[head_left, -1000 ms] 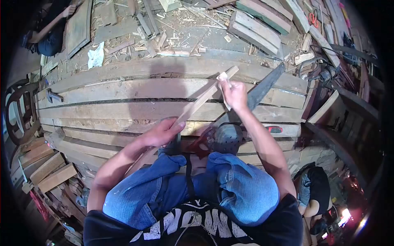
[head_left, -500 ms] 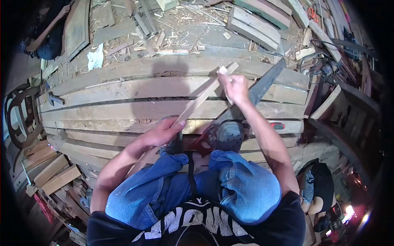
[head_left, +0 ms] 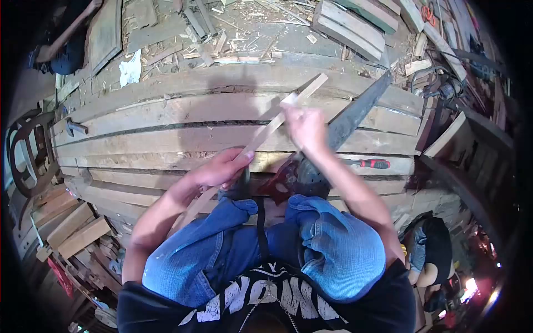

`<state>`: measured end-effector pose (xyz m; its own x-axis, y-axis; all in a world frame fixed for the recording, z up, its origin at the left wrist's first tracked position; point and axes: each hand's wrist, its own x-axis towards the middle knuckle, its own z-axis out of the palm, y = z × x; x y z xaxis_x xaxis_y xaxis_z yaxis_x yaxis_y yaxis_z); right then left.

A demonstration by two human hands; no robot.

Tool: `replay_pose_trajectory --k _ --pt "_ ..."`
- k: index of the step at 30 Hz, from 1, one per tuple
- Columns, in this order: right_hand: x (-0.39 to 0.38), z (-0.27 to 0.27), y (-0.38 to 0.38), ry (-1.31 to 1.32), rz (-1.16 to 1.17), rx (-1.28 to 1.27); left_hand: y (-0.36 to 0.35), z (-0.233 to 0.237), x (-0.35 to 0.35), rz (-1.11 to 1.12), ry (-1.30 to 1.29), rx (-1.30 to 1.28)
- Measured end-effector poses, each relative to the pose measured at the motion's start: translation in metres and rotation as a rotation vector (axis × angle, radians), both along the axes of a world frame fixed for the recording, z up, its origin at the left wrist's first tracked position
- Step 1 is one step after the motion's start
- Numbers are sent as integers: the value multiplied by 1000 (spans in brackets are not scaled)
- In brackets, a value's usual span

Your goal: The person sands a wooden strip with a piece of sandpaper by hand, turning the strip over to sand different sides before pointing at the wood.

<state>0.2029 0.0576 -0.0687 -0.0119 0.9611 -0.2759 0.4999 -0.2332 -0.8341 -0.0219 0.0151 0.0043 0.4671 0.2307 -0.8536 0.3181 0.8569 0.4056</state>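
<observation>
A long thin wooden strip (head_left: 270, 129) runs diagonally from beside my left leg up over the planks. My left hand (head_left: 225, 166) is wrapped round its lower part, thumb on top. My right hand (head_left: 304, 125), blurred, is closed on a small pale piece (head_left: 290, 100) that touches the strip near its upper end. A handsaw lies beneath my right hand, its dark blade (head_left: 361, 108) pointing up and right and its red handle (head_left: 277, 184) by my foot.
A screwdriver with a red and black handle (head_left: 375, 164) lies right of my right forearm. A hammer (head_left: 76, 127) rests on the planks (head_left: 133, 125) at left. Wood blocks (head_left: 350, 30) and shavings lie beyond. Other people are at the upper left (head_left: 66, 55) and lower right (head_left: 436, 250).
My right hand has moved down and left along the strip with the small pale piece. The screwdriver now shows more fully beside my forearm. My left hand keeps its hold.
</observation>
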Motion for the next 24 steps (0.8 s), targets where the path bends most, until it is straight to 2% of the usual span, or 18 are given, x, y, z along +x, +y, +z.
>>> replay_pose_trajectory --k 3,5,7,9,10,11,13,14,15,17,18,19,22,23,24 --pt "-13 9 -19 -106 159 63 0 3 -2 -20 -9 -25" --pt "13 -12 11 -171 5 49 2 4 0 36 -25 -49" --pt "22 -12 21 -277 -49 -129 -4 3 -1 34 -2 -56" --pt "-11 9 -12 -91 76 221 -2 -3 -2 5 -37 5" --pt "-22 21 -28 -28 169 66 0 1 0 6 -7 -29" --pt "-20 26 -26 -80 231 95 3 2 0 9 -3 -28" --pt "1 -10 -6 -219 120 62 -1 1 -1 28 -37 -27" --pt "10 12 16 -228 25 -108 -3 3 -1 27 -34 -35" --pt "14 2 17 -199 -11 -159 -3 4 0 26 -19 -28" --pt "-10 16 -14 -156 184 91 0 3 1 22 -13 -2" --pt "-27 18 -29 -16 295 230 -2 2 2 14 -6 -2" --pt "-24 15 -25 -16 299 239 -1 1 1 4 7 1" --pt "-4 17 4 -237 181 90 0 4 1 56 -62 -34" --pt "14 8 19 -319 131 -136 -3 3 1 55 -63 -40" --pt "11 11 13 -213 87 -65 -5 2 0 48 -51 -38"
